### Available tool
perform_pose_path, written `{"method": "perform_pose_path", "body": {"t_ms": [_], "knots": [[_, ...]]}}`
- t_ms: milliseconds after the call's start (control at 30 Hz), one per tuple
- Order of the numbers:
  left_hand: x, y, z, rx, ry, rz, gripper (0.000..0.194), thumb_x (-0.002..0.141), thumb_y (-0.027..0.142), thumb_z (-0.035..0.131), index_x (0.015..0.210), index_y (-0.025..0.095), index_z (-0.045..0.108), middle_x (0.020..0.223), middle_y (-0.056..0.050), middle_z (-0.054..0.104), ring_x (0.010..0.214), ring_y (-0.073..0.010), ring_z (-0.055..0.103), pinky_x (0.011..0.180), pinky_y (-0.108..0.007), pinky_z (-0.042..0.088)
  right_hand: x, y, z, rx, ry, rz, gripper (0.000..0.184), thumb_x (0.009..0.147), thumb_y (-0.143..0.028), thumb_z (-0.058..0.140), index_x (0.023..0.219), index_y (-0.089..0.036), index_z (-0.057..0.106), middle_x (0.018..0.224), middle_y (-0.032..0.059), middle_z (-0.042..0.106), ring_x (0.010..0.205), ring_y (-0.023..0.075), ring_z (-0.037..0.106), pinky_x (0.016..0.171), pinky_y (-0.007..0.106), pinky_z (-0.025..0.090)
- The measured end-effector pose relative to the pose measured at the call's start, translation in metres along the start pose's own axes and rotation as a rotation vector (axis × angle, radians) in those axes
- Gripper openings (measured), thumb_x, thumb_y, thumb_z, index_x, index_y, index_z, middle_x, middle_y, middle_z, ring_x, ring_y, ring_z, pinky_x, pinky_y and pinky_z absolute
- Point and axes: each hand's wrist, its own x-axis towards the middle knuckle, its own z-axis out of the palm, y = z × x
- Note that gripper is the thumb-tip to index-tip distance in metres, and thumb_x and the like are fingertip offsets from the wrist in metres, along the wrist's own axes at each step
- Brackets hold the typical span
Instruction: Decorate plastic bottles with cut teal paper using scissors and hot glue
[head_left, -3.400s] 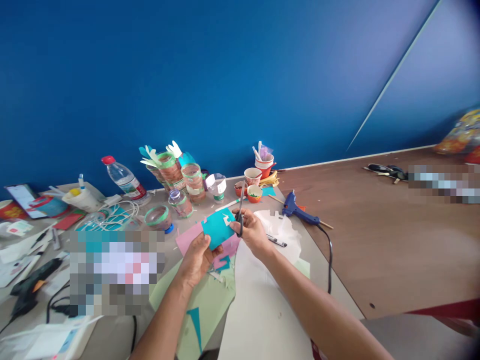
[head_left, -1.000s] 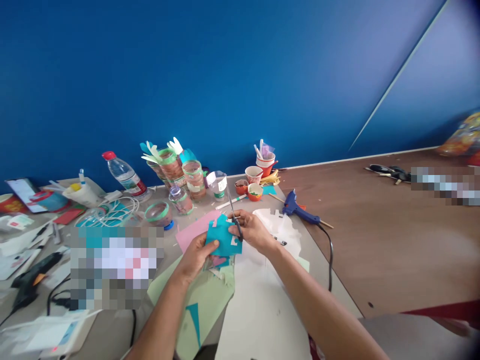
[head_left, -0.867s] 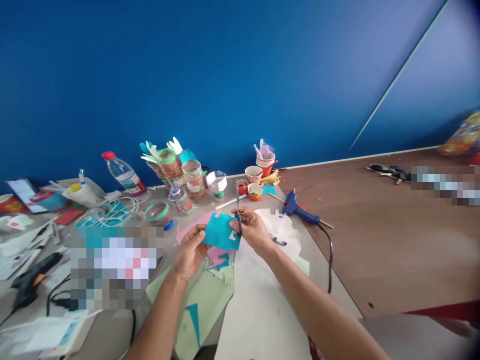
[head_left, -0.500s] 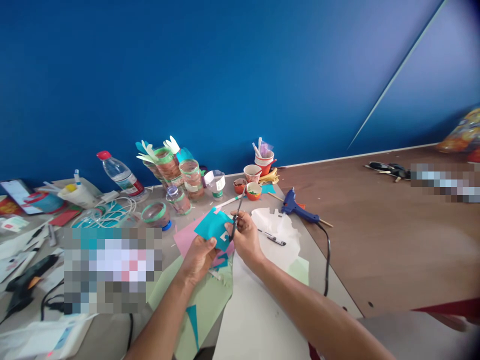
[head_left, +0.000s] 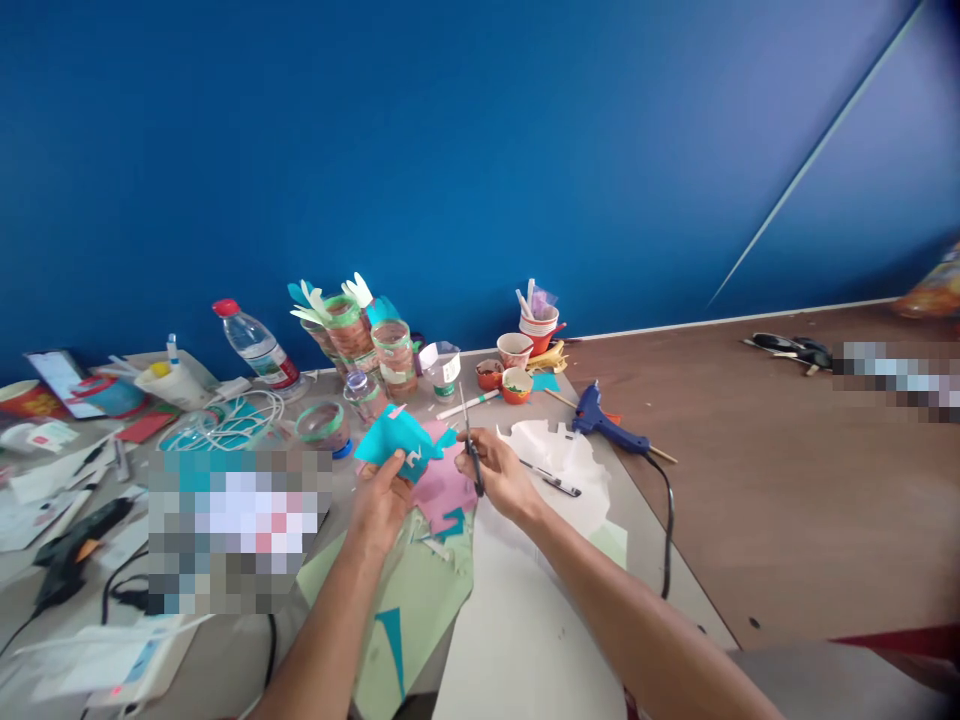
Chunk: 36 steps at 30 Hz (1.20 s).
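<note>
Between thumb and fingers, my left hand (head_left: pixel 381 500) pinches a piece of turquoise paper (head_left: pixel 394 440) that has small white marks and a cut edge. My right hand (head_left: pixel 501 472) is closed around the handles of dark scissors (head_left: pixel 472 450), whose blades point up and away from me. A narrow turquoise strip (head_left: pixel 442 443) sticks out from the paper toward the scissors; I cannot tell whether it is still joined. Beneath the hands lie pink paper (head_left: pixel 442 495) and light green paper (head_left: pixel 420 590) with turquoise scraps on them.
A blue glue gun (head_left: pixel 607 425) and a pen (head_left: pixel 551 478) lie to the right, the pen on torn white paper (head_left: pixel 577 450). Decorated jars (head_left: pixel 394 360), small paper cups (head_left: pixel 517 385) and a water bottle (head_left: pixel 259 345) stand at the back. A white cable (head_left: pixel 232 415) is coiled left.
My left hand has drawn the turquoise paper leftward, away from the scissors. The scissors now stand apart from the main sheet, and a narrow strip shows between them. The view has shifted slightly.
</note>
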Motion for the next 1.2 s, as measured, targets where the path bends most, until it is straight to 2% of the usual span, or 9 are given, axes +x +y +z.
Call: {"method": "perform_pose_path", "body": {"t_ms": [167, 400, 700, 1200], "knots": [[0.001, 0.008, 0.000, -0.091, 0.048, 0.051, 0.021, 0.057, 0.018, 0.083, 0.068, 0.015, 0.065, 0.068, 0.001, 0.071, 0.061, -0.0111, 0.065, 0.065, -0.026, 0.055, -0.007, -0.004, -0.001, -0.408, -0.203, -0.036, 0.030, 0.076, -0.035, 0.062, 0.100, -0.018, 0.063, 0.065, -0.0039, 0.047, 0.058, 0.0111, 0.040, 0.055, 0.024, 0.034], [0.005, 0.007, -0.003, -0.065, 0.068, 0.051, 0.022, 0.054, 0.017, 0.083, 0.064, 0.015, 0.063, 0.063, 0.002, 0.070, 0.055, -0.0104, 0.062, 0.059, -0.024, 0.053, -0.010, -0.011, 0.003, -0.604, -0.320, -0.110, 0.034, 0.076, -0.035, 0.065, 0.105, -0.016, 0.063, 0.068, -0.0012, 0.056, 0.058, 0.0122, 0.044, 0.058, 0.025, 0.034], [-0.003, 0.008, 0.007, 0.052, 0.022, -0.003, 0.025, 0.052, 0.020, 0.083, 0.061, 0.014, 0.061, 0.060, 0.001, 0.067, 0.055, -0.0104, 0.060, 0.059, -0.023, 0.049, -0.010, -0.007, 0.003, -0.597, -0.272, -0.146, 0.028, 0.076, -0.034, 0.066, 0.100, -0.019, 0.066, 0.069, -0.0005, 0.059, 0.058, 0.0131, 0.047, 0.057, 0.025, 0.036], [0.004, 0.003, -0.004, 0.119, 0.062, 0.045, 0.024, 0.055, 0.022, 0.080, 0.060, 0.016, 0.058, 0.055, 0.005, 0.061, 0.048, -0.0063, 0.053, 0.052, -0.019, 0.043, -0.009, 0.001, 0.004, -0.620, -0.248, -0.112, 0.018, 0.078, -0.029, 0.064, 0.093, -0.021, 0.067, 0.067, -0.0026, 0.057, 0.058, 0.0111, 0.044, 0.056, 0.023, 0.034]]}}
